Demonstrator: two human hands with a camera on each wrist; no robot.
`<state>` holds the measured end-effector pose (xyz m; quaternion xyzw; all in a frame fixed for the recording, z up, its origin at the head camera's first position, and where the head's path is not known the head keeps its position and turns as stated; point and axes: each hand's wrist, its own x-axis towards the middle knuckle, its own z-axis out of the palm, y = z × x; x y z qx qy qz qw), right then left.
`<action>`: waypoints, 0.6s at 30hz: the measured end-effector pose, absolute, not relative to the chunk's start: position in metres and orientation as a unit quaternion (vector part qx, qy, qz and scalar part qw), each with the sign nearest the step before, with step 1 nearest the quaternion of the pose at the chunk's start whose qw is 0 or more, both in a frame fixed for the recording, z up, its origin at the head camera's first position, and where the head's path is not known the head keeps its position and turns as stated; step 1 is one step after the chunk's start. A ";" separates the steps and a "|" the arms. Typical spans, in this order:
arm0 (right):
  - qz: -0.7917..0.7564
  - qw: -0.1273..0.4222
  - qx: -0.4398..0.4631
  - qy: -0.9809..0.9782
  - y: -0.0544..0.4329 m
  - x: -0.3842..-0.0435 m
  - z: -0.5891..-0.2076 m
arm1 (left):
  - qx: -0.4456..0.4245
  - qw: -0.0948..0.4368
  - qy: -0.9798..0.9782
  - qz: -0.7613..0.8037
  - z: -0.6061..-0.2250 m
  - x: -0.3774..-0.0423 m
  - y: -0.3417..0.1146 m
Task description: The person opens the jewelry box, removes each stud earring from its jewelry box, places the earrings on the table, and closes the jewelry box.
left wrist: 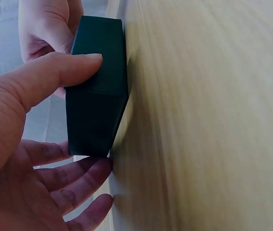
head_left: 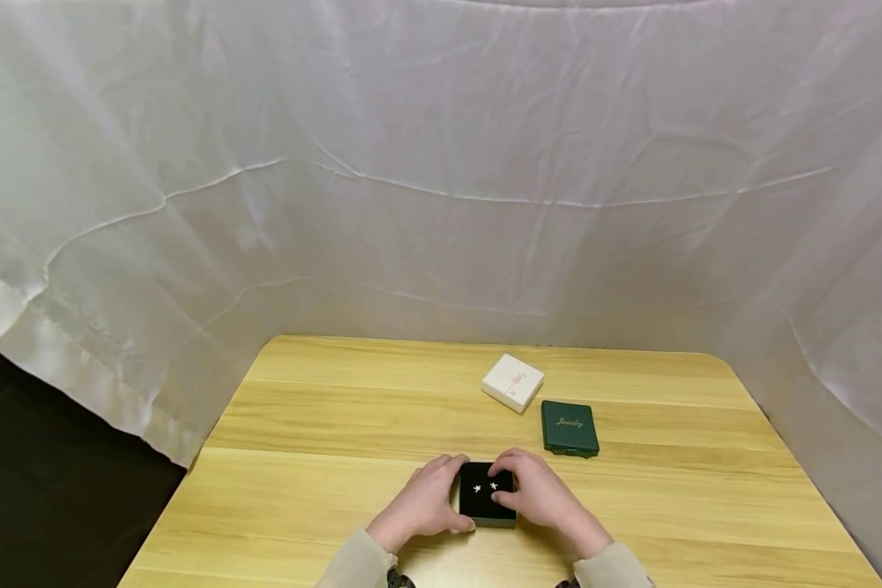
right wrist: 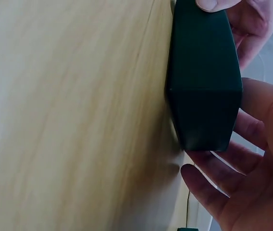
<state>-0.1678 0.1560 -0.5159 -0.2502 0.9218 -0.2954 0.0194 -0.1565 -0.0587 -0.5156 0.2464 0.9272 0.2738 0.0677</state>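
A dark green jewelry box (head_left: 488, 521) lies uncovered on the table, with a black pad (head_left: 483, 508) inside. Two small star-shaped earrings, the left one (head_left: 477, 488) and the right one (head_left: 494, 486), sit on the pad. My left hand (head_left: 429, 498) grips the box from its left side, thumb on the front wall, as the left wrist view also shows. Over the right part of the pad is my right hand (head_left: 544, 494), thumb and index fingertips apart on either side of the right earring. Its other fingers spread beside the box wall (right wrist: 204, 118).
Behind and to the right lies a dark green lid (head_left: 569, 427) lettered "Jewelry". A small white box (head_left: 513, 381) with pink print is farther back. The wooden table (head_left: 323, 425) meets a pale hanging cloth (head_left: 441, 245) at its far edge.
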 end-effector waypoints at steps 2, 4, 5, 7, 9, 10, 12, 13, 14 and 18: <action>-0.298 0.021 -0.247 0.922 0.156 -0.168 -0.516 | 0.247 0.067 0.927 0.273 -0.516 -0.157 -0.059; -0.297 0.021 -0.244 0.923 0.155 -0.168 -0.516 | 0.247 0.067 0.927 0.273 -0.516 -0.157 -0.058; -0.295 0.021 -0.242 0.924 0.155 -0.168 -0.516 | 0.247 0.066 0.927 0.273 -0.516 -0.157 -0.058; -0.293 0.019 -0.241 0.925 0.155 -0.168 -0.516 | 0.248 0.064 0.927 0.273 -0.517 -0.158 -0.058; -0.289 0.014 -0.240 0.927 0.155 -0.168 -0.517 | 0.249 0.062 0.927 0.272 -0.518 -0.158 -0.058; -0.288 0.012 -0.240 0.927 0.155 -0.169 -0.517 | 0.249 0.061 0.928 0.272 -0.518 -0.158 -0.058; -0.287 0.008 -0.238 0.928 0.155 -0.169 -0.517 | 0.249 0.060 0.928 0.272 -0.518 -0.158 -0.058; -0.286 0.008 -0.238 0.928 0.155 -0.169 -0.517 | 0.249 0.060 0.928 0.272 -0.518 -0.158 -0.058; -0.286 0.007 -0.237 0.928 0.154 -0.169 -0.517 | 0.248 0.060 0.928 0.272 -0.518 -0.158 -0.058; -0.287 0.009 -0.235 0.929 0.154 -0.168 -0.517 | 0.244 0.062 0.928 0.274 -0.518 -0.157 -0.057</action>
